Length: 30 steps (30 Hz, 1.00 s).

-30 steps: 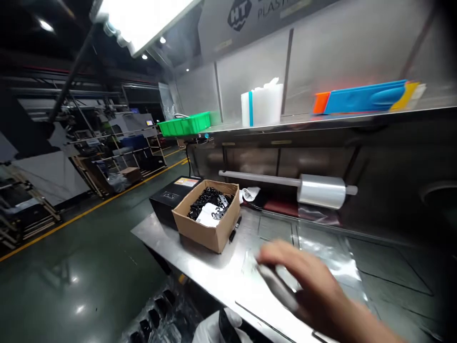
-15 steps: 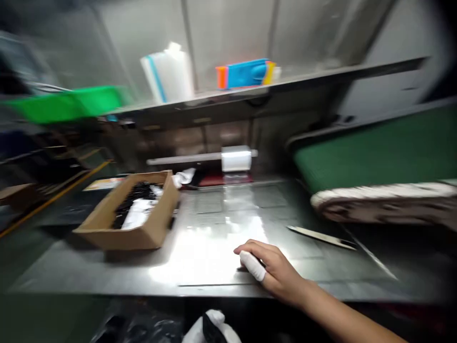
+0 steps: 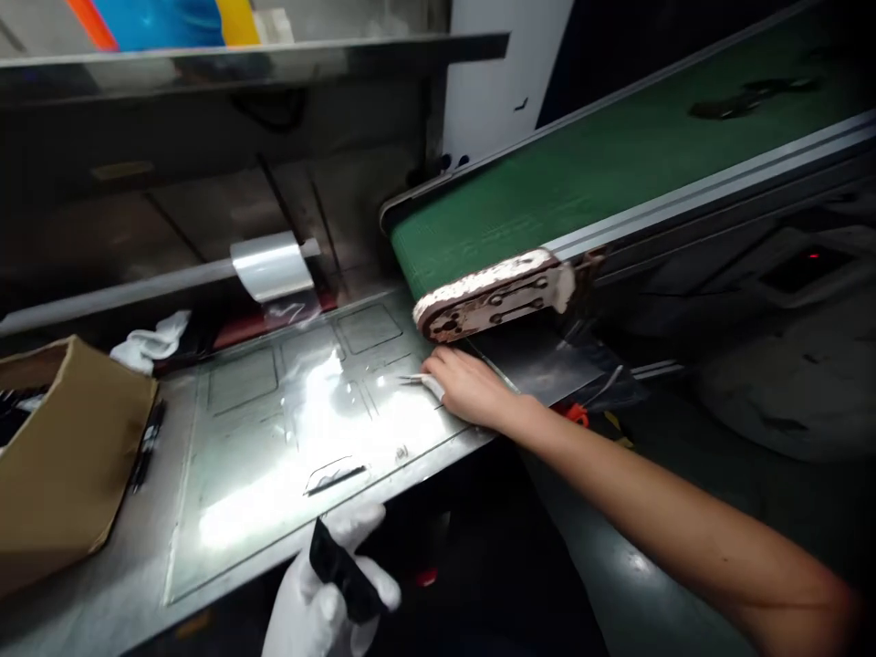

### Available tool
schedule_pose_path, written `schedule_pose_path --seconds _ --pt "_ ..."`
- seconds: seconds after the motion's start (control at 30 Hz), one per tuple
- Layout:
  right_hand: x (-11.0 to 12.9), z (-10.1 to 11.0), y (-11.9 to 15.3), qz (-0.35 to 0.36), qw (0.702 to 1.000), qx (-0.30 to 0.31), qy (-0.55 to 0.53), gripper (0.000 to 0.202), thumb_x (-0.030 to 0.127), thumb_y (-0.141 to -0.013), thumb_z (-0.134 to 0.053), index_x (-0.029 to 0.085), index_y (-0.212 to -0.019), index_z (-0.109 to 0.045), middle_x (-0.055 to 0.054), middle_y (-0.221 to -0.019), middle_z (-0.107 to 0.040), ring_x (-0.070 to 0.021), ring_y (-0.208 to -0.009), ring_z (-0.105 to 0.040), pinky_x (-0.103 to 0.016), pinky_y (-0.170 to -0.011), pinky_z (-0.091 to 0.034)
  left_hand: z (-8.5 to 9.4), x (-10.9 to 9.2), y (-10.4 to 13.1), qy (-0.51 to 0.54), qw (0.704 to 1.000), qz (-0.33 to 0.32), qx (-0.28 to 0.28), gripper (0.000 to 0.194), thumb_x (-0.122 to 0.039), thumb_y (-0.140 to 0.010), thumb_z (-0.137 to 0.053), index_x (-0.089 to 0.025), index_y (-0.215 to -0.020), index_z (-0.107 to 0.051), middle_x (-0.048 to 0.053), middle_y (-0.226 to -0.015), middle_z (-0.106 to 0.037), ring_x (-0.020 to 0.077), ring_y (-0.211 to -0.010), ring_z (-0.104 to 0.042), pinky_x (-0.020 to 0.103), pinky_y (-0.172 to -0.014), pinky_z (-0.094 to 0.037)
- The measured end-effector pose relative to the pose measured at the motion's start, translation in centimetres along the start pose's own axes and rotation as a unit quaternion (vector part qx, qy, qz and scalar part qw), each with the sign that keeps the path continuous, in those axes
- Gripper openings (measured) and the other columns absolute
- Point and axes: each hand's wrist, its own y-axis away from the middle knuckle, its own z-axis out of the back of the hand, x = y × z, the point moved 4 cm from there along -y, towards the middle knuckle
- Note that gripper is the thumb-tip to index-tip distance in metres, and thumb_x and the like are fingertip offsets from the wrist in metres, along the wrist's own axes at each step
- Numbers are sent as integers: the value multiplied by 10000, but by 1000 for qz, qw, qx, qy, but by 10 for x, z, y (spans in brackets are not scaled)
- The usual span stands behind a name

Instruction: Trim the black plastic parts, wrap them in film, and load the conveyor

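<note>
My left hand (image 3: 328, 584), in a white glove, is closed on a small flat black piece (image 3: 346, 570) in front of the table's near edge. My right hand (image 3: 465, 383) is bare apart from a white cover on a finger. It rests at the right side of the clear table mat (image 3: 239, 511), closed on tweezers (image 3: 412, 379). Their thin tips point left; the rest is hidden by the hand. A thin dark strip with a bit of clear film (image 3: 335, 479) lies on the mat near its front edge.
A green conveyor belt (image 3: 534, 201) rises just behind my right hand. At the left stands a cardboard box (image 3: 82, 456), with a black pen (image 3: 148, 447) beside it. A clear film roll (image 3: 270, 265) hangs on a bar under the shelf (image 3: 342, 59).
The view has swung right. My right hand has moved from the mat's front to its right side and taken up the tweezers lying there. My left hand shows more fully, still holding the black piece.
</note>
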Motion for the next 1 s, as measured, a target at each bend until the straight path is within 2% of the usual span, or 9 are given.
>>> schedule_pose_path --seconds 0.13,0.23,0.3,0.4,0.57,0.67,0.77,0.83,1.0 --pt "44 8 19 86 991 52 -94 453 104 -932 -551 156 -1381 -575 -146 -1341 -630 -279 -1131 -663 -412 -971 -547 -1 -4 10 2 997 -76 -26 414 -505 -918 -711 -272 -1261 -721 100 -763 -745 78 -498 -460 146 -424 -298" --pt "91 10 39 197 938 113 -260 392 247 -1071 -499 269 -1459 -551 -47 -1392 -671 -201 -1255 -648 -334 -1055 -521 2 -3 13 19 995 -96 -32 422 -532 -920 -702 -279 -1257 -725 90 -756 -746 70 -475 -400 162 -410 -236" --pt "116 10 49 234 902 153 -328 317 265 -1086 -505 267 -1387 -605 -19 -1329 -710 -160 -1192 -681 -272 -1011 -531 4 -2 15 28 994 -100 -24 474 -559 -911 -704 -269 -1286 -709 81 -756 -747 61 -456 -371 165 -400 -213" --pt "138 8 55 245 889 182 -342 177 233 -1061 -539 221 -1210 -634 -27 -1138 -749 -160 -1008 -716 -260 -862 -562 2 0 20 32 995 -97 5 557 -588 -907 -697 -252 -1351 -670 60 -732 -740 49 -423 -342 160 -375 -195" --pt "147 6 56 241 886 232 -322 271 336 -1091 -467 251 -1325 -573 -37 -1177 -748 -187 -962 -738 -282 -769 -573 0 3 27 45 995 -86 12 483 -571 -881 -743 -261 -1250 -715 24 -676 -718 47 -410 -363 152 -375 -230" --pt "149 2 57 227 890 285 -276 386 510 -965 -686 254 -1244 -610 -16 -978 -765 -195 -756 -726 -269 -555 -504 0 5 30 66 995 -74 8 474 -540 -860 -780 -248 -1229 -720 12 -630 -691 48 -408 -358 163 -392 -261" --pt "150 0 59 213 897 314 -226 495 382 -756 -900 241 -1133 -613 -5 -852 -741 -207 -683 -697 -262 -489 -438 0 9 30 59 997 -50 18 536 -559 -849 -785 -237 -1267 -693 34 -689 -720 51 -417 -374 159 -377 -250" --pt "149 0 59 206 901 320 -210 514 324 -703 -927 239 -1088 -598 -3 -855 -738 -206 -687 -693 -255 -492 -422 2 13 30 49 998 -33 27 587 -582 -851 -773 -228 -1305 -663 44 -728 -731 45 -421 -363 150 -371 -242" --pt "146 1 59 167 885 376 -219 517 494 -784 -856 230 -1125 -572 -6 -915 -738 -217 -762 -706 -254 -549 -423 4 15 28 44 995 -48 82 577 -613 -892 -712 -230 -1319 -644 48 -765 -742 29 -408 -332 135 -353 -226"
